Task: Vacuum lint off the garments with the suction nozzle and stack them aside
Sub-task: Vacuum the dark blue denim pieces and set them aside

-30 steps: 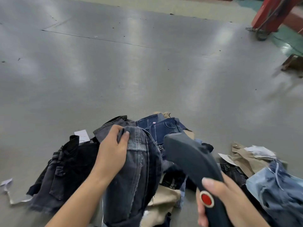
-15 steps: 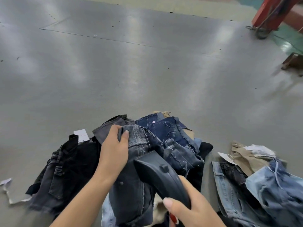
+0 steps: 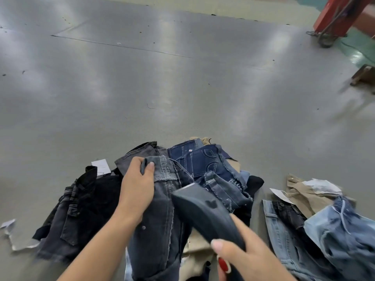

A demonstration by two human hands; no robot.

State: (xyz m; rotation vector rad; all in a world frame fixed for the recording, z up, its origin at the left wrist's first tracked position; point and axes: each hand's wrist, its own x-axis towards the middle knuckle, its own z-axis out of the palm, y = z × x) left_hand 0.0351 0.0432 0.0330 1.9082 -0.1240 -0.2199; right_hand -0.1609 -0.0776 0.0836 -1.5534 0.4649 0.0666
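Step in hand (judged): suction pass over the held jeans [image 3: 160,209], lower centre of frame.

Grip state:
- L hand [image 3: 138,189]: fingers curled over the waistband, thumb pinching the top edge. Holds the jeans up w/ the legs hanging toward the bottom edge.
- R hand [image 3: 249,258]: wrapped round the handle of the nozzle [image 3: 203,207], thumb lying along the grip. A red button [image 3: 224,264] sits just below the thumb tip; cannot tell whether it is pressed.

Position: nozzle head lies against, or just beside, the right side of the jeans below the waistband. Actual contact cannot be confirmed from this view.

Surroundings: the jeans hang over a loose pile on the grey floor [image 3: 182,88]. Black garment [image 3: 81,209] at lower left, navy shorts [image 3: 203,163] at centre, light denim [image 3: 341,236] and a tan piece [image 3: 308,195] at lower right. White tags [image 3: 101,166] among them. Which heap is the finished stack cannot be told.

Procedure, advised:
1. Keep the fabric taut w/ the L hand; slack denim is likely to be drawn into the mouth.
2. Lay the nozzle flat and run it from waistband down, in overlapping strokes.
3. Slow at seams and frayed hems, where lint probably collects.
4. Turn the garment and repeat on the back.
5. Keep the head off loose tags.
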